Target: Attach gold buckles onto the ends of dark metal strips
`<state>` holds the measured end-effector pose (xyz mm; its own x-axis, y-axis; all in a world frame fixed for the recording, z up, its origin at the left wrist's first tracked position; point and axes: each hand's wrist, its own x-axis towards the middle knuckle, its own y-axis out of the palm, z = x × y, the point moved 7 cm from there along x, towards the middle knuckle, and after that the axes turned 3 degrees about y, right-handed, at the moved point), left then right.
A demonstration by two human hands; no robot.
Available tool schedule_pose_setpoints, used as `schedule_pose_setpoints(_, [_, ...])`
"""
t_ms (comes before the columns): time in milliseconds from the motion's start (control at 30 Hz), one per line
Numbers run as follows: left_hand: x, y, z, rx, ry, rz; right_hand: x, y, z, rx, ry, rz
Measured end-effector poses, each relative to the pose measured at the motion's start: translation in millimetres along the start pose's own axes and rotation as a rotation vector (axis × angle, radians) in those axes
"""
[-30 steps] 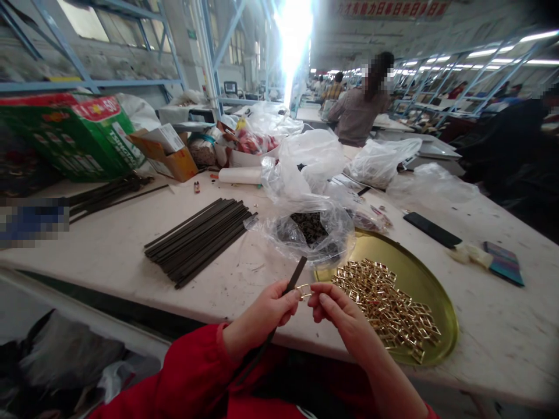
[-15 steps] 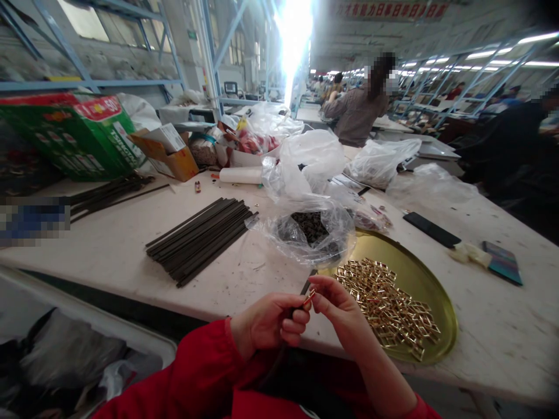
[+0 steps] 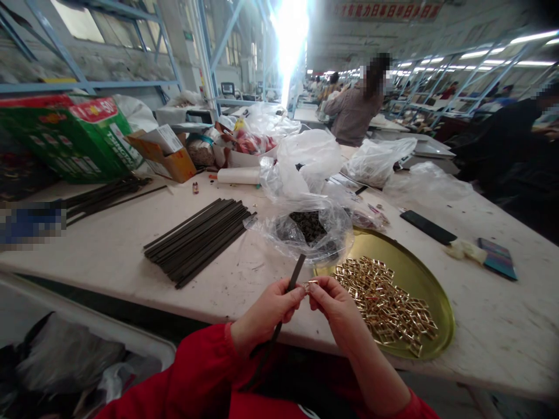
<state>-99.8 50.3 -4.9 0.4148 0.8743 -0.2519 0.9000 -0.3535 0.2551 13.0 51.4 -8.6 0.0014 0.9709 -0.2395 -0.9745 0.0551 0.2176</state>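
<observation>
Near the table's front edge, my left hand is closed on a dark strap, whose one end sticks up past the fingers while the rest hangs below the wrist. My right hand pinches a small gold buckle right beside the left fingertips; whether the strap passes through it I cannot tell. To the right lies a round gold tray with a heap of gold buckles on it. A row of dark straps lies on the table to the left.
Beyond my hands sits an open clear plastic bag of small dark pieces. White bags, a cardboard box and a green carton stand farther back. A black flat object and a phone-like item lie right. A person works beyond.
The strap has swung up and now shows above and below my left hand. The buckle has turned between my fingertips. The view has shifted slightly.
</observation>
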Motion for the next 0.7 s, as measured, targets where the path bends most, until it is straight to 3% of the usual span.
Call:
schedule_pose_setpoints(200, [4.1,-6.0,-2.3,0.137,0.033,-0.038,-3.2,1.1,-5.3,0.08,0.051,0.04])
schedule_pose_setpoints(433, [2.5,-9.4,-13.6,0.365,0.197,-0.15,-8.5,11.9,-14.9,0.424,0.222,0.049])
schedule_pose_setpoints(700, [0.5,-8.9,-17.6,0.423,0.247,-0.189,-14.0,18.1,-27.9,0.606,0.342,0.064])
